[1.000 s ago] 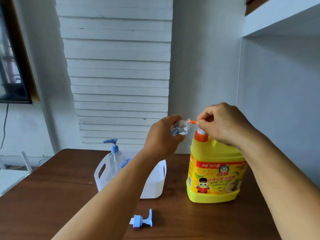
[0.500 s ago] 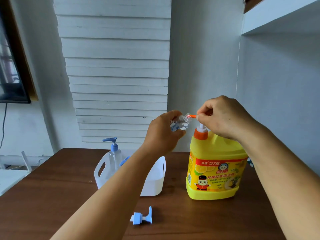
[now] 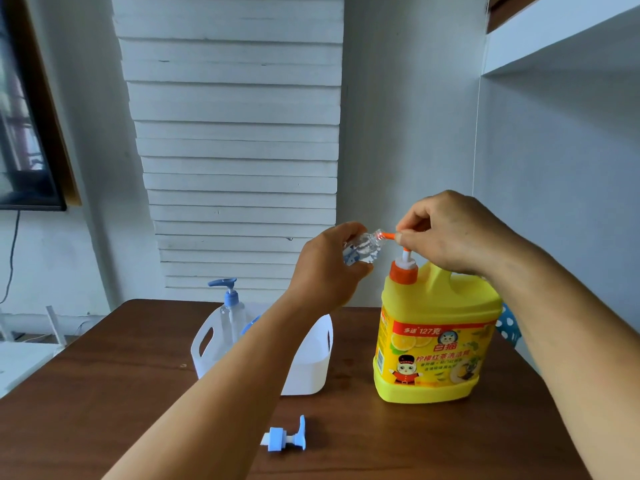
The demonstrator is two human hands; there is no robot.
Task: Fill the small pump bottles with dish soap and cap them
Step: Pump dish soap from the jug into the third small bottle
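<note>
Loose pump cap point(image 3: 284, 437): lies on its side near the front edge of the desk, long axis left to right, blue spout end to the right.
Desk point(image 3: 104, 393): dark brown wood.
White basket point(image 3: 308, 362): mid-desk, left of the jug; a capped pump bottle point(image 3: 231, 315) stands upright in it, spout pointing left.
Soap jug point(image 3: 433, 344): yellow, upright toward the right edge, orange pump on top.
Small bottle point(image 3: 363, 249): clear, uncapped, held above the desk just left of the jug's pump, tipped sideways, mouth pointing right at the orange nozzle point(image 3: 388, 235).
Left hand point(image 3: 329, 268): raised, fingers curled round the small bottle.
Right hand point(image 3: 453, 233): over the jug, fingers curled on the pump head.
Room: white slatted panel and pale walls behind.
</note>
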